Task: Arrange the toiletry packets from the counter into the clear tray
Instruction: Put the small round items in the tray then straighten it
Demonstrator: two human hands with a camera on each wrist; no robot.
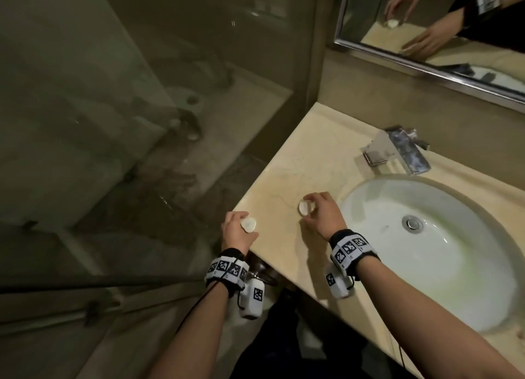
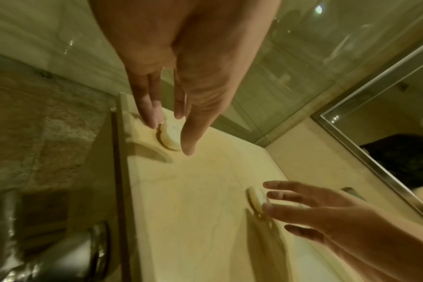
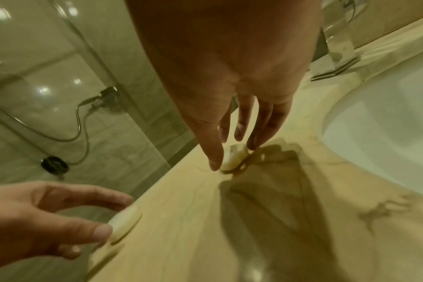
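Observation:
Two small round white packets lie on the beige stone counter. One packet sits at the counter's left front edge, and my left hand pinches it between thumb and fingers; the left wrist view shows the thumb on one side of this packet and the fingertips on the other. The second packet lies just left of the sink. My right hand pinches it, with the thumb and fingers straddling this packet in the right wrist view. Both packets look to be touching the counter.
A white oval sink fills the counter to the right, with a chrome faucet behind it. A framed mirror hangs above. A glass shower wall stands off the counter's left edge.

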